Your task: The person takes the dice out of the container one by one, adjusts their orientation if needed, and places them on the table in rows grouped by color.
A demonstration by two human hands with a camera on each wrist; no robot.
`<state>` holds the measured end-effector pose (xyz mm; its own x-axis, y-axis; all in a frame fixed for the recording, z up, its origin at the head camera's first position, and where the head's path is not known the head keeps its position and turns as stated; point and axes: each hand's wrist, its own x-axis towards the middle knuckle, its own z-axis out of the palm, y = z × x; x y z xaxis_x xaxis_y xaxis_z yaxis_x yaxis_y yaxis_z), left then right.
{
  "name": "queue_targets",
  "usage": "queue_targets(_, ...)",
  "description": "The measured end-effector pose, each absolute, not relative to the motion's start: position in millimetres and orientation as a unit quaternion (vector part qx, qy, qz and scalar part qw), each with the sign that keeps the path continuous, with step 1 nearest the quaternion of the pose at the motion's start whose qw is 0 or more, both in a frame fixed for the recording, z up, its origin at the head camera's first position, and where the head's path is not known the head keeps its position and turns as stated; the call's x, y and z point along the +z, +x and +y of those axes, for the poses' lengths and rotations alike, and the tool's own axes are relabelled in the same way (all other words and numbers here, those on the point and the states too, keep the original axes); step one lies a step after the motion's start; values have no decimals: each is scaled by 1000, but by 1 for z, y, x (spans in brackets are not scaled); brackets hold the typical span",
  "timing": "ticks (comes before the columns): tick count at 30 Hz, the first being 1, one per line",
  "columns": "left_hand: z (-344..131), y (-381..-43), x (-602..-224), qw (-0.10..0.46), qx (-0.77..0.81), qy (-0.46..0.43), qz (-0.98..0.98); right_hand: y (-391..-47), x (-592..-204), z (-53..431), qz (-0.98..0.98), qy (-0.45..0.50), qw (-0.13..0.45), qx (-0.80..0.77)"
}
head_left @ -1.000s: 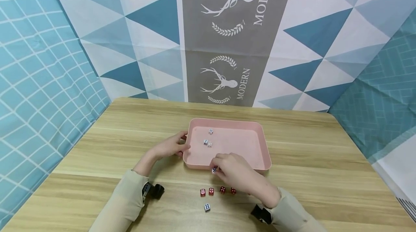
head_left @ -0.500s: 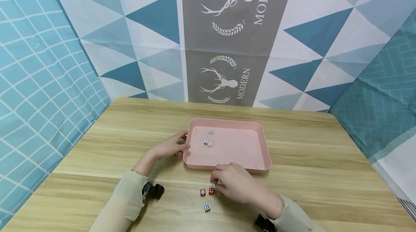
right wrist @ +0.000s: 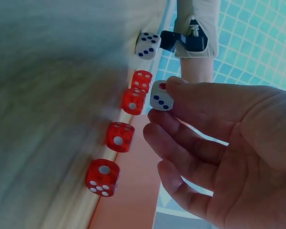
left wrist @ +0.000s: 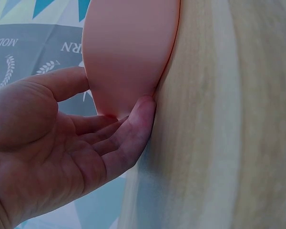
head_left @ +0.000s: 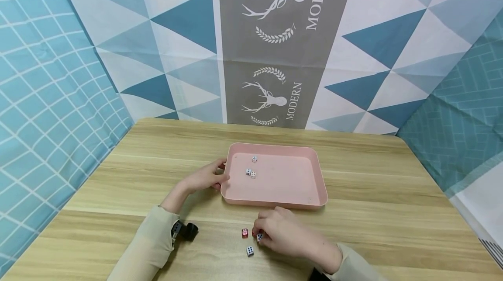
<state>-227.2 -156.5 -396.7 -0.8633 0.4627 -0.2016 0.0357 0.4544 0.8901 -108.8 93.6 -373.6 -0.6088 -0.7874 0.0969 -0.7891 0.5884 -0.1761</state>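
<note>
A pink tray (head_left: pixel 283 176) lies on the table, with several white dice (head_left: pixel 253 175) at its left inside. My left hand (head_left: pixel 204 178) grips the tray's left side, thumb at the rim; in the left wrist view its fingers curl against the outer wall. Between thumb and index finger my right hand (head_left: pixel 284 232) pinches a white die (right wrist: pixel 161 96), held just off the table. Several red dice (right wrist: pixel 119 137) stand in a row close by, partly covered by this hand in the head view. Another white die (head_left: pixel 250 251) sits nearer the person.
The wooden table (head_left: pixel 377 211) extends on both sides of the tray. Patterned cloths hang behind and at the sides. Each wrist carries a black camera mount (head_left: pixel 184 230).
From the tray's near rim, my right hand has come back toward the person with the white die, now over the row of red dice. The left hand keeps its place on the tray.
</note>
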Motion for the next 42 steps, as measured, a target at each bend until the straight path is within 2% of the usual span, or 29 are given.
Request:
queue_targets(25,-157,-226,-395,214,504,150,823,-104,-379,89,-895,441,-18,58)
queue_targets(37,-158,-228,-397,213,499,150,827,-108,-377,92,-893,439,-30,92)
queue_targets(42,-157,-228,-398,214,497,148,828,-111,-377,91,-894,437,-8,96)
